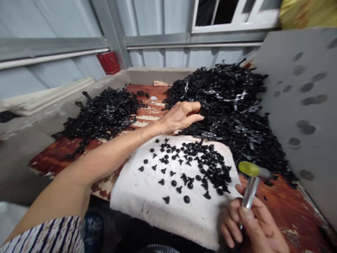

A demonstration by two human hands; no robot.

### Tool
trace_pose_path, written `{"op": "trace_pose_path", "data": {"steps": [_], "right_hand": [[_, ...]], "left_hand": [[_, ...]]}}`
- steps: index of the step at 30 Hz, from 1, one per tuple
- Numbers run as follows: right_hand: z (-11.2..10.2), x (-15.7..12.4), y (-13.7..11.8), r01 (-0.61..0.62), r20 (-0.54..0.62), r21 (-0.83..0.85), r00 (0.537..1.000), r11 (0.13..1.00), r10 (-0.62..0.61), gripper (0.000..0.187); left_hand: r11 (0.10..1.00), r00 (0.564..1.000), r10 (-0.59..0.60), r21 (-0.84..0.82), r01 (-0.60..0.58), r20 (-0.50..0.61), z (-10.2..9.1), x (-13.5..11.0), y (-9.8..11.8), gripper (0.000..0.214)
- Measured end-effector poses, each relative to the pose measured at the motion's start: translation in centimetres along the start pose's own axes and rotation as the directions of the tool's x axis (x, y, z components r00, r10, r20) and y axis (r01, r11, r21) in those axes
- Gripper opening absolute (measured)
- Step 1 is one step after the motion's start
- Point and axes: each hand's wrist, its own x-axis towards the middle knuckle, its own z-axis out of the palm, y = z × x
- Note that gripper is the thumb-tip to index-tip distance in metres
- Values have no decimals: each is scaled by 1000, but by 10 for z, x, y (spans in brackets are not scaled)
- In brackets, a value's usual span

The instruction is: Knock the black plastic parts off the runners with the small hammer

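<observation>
My left hand (180, 116) reaches over the near edge of the large pile of black plastic parts (223, 91), its thumb and forefinger closed around a black plastic piece (203, 111). That piece blends into the dark heap, so its outline is hard to make out. At the lower right, my right hand (252, 219) grips a small hammer (251, 181) by its metal handle, with the yellow-green face of its head pointing left. Many small black mushroom-shaped plugs (186, 199) lie scattered on a white cloth (147, 207) between my hands, most thickly toward the right.
A smaller heap of black parts (105, 112) lies at the left on the worn red-brown board (147, 116). Grey sheet (284, 105) with round marks walls off the right side. Behind the low concrete ledge (158, 73) stands a red box (108, 63).
</observation>
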Motion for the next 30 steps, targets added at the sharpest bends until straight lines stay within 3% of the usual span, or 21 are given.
{"op": "trace_pose_path", "data": {"steps": [2, 5, 10, 14, 18, 22, 25, 30], "right_hand": [[-8, 3, 2, 5, 35, -30, 999, 1000, -4, 36], [-9, 4, 2, -2, 39, -93, 999, 996, 6, 35], [24, -5, 1, -19, 141, -233, 989, 972, 53, 31], [61, -6, 4, 30, 284, -299, 957, 954, 59, 35], [77, -7, 12, 56, 377, -362, 922, 931, 91, 36], [82, -13, 20, 38, 403, -383, 906, 923, 130, 34], [88, -19, 25, 2, 409, -376, 897, 927, 164, 35], [99, -27, 31, -26, 430, -388, 879, 921, 206, 39]], "left_hand": [[963, 979, -205, -174, 204, 17, -14, -17, 13, 26], [811, 877, -464, -339, 478, 125, -27, -59, 34, 22], [598, 718, -533, -402, 694, 448, -18, -134, 61, 23], [510, 672, -468, -446, 736, 574, -2, -164, 70, 26], [510, 649, -409, -429, 745, 641, 2, -181, 69, 27], [533, 654, -421, -412, 739, 629, -5, -195, 71, 21], [530, 624, -475, -365, 766, 620, -11, -206, 75, 14], [510, 612, -545, -353, 785, 574, -13, -227, 75, 22]]}}
